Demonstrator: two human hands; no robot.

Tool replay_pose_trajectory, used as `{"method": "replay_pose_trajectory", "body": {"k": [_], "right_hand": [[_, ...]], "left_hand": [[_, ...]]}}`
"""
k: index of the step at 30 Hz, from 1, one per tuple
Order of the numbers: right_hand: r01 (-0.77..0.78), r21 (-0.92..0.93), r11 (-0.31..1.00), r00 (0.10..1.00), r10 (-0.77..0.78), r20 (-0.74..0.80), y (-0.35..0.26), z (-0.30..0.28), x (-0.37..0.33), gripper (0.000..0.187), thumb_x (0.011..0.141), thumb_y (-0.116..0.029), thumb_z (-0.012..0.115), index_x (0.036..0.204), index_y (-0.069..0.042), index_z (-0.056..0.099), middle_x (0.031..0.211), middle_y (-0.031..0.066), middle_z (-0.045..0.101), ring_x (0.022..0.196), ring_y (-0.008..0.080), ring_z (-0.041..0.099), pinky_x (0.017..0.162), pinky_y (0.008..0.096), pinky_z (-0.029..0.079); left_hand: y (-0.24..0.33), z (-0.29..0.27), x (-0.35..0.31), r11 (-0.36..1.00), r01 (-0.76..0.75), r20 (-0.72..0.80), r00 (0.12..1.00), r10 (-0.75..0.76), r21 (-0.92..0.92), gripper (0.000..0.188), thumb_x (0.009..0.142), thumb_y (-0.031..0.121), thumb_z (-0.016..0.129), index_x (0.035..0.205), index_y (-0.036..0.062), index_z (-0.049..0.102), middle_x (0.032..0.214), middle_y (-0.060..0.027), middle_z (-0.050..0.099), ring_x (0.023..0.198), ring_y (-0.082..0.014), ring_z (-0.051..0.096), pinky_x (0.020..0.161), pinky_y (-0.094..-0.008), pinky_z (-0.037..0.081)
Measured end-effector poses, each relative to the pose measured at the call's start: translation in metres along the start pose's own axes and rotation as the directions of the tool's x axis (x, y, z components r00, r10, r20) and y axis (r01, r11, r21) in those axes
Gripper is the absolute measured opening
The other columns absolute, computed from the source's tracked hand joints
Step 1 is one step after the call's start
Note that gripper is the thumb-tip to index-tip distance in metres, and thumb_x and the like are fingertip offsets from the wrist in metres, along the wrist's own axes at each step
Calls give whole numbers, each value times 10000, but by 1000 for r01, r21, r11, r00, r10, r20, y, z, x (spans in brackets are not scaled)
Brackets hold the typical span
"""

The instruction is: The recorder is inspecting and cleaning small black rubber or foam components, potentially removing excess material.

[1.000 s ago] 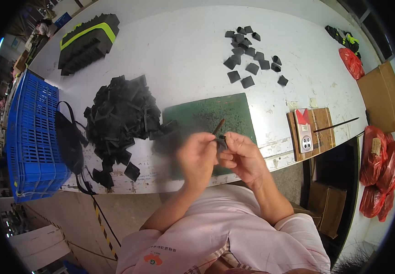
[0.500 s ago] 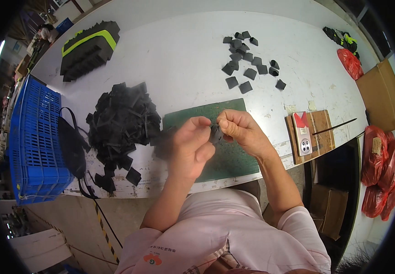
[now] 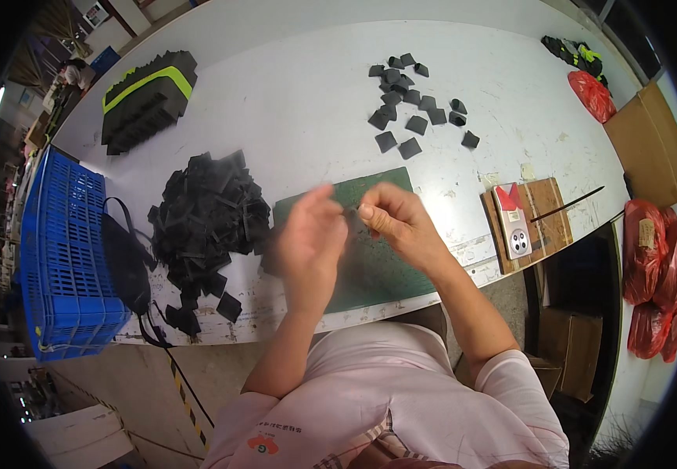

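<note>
Above the green mat [image 3: 381, 270], the right hand [image 3: 403, 225] pinched a small dark piece [image 3: 352, 212]; whether the blurred left hand's [image 3: 309, 246] fingers gripped anything was indeterminable.

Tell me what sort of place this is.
Probably a workshop or factory floor: a heap of dark pieces and a green mat lie on a scuffed white worktable, with a blue plastic crate at its left.

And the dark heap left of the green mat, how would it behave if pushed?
The dark heap would probably slide apart, since its pieces overlap loosely. They look thin, so likely light; crisp corners suggest some stiffness.
</note>
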State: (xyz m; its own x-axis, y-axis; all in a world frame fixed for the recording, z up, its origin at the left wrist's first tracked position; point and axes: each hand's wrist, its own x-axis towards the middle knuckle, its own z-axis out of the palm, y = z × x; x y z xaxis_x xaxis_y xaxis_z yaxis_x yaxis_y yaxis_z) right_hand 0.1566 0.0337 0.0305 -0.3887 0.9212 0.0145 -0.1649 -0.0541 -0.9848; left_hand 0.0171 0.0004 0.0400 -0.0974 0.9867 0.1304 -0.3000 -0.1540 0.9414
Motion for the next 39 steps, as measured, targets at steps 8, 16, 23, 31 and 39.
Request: {"method": "replay_pose_trajectory", "body": {"k": [8, 16, 23, 31, 39], "right_hand": [[409, -540, 735, 839, -536, -95, -14, 15, -15, 346, 662, -210, 719, 921, -33, 573, 795, 80, 549, 675, 181, 538, 520, 267, 436], [425, -828, 366, 658, -753, 5, -16, 25, -7, 220, 629, -79, 699, 808, -23, 585, 705, 66, 523, 608, 200, 507, 472, 282, 413], [476, -705, 526, 693, -718, -67, 10, 18, -10, 168, 649, -43, 675, 788, -14, 586, 722, 86, 542, 604, 221, 499, 499, 297, 411], [278, -865, 417, 880, -473, 55, -20, 15, -16, 140, 685, -84, 670, 734, -19, 557, 654, 91, 495, 556, 229, 507, 492, 339, 411], [115, -216, 969, 863, -206, -462, -51, -22, 18, 456, 888, -383, 433, 781, 31, 594, 593, 19, 497, 498, 80, 400, 450, 222, 313]], "left_hand": [[5, 1, 5, 889, -362, 131, 932, 338, 279, 104, 799, -24, 522, 895, -11, 562, 912, -102, 570, 832, -151, 532, 750, -244, 416], [-3, 5, -1, 963, -145, -267, 960, 82, -226, 89, 876, 79, 481, 891, -9, 492, 870, -75, 518, 803, -127, 477, 768, -268, 398], [-19, -3, -7, 949, -288, -101, 948, 302, 129, 106, 864, 68, 489, 926, -17, 487, 895, -72, 520, 820, -104, 464, 746, -209, 370], [-15, -12, 3, 800, -260, 125, 965, 229, 541, 101, 778, 48, 575, 874, 22, 552, 638, -116, 577, 537, -217, 578, 486, -287, 436], [-52, -63, -22, 451, -46, -157, 901, 404, 891, 167, 725, -6, 583, 885, 2, 540, 834, -108, 511, 700, -227, 513, 614, -314, 432]]}}
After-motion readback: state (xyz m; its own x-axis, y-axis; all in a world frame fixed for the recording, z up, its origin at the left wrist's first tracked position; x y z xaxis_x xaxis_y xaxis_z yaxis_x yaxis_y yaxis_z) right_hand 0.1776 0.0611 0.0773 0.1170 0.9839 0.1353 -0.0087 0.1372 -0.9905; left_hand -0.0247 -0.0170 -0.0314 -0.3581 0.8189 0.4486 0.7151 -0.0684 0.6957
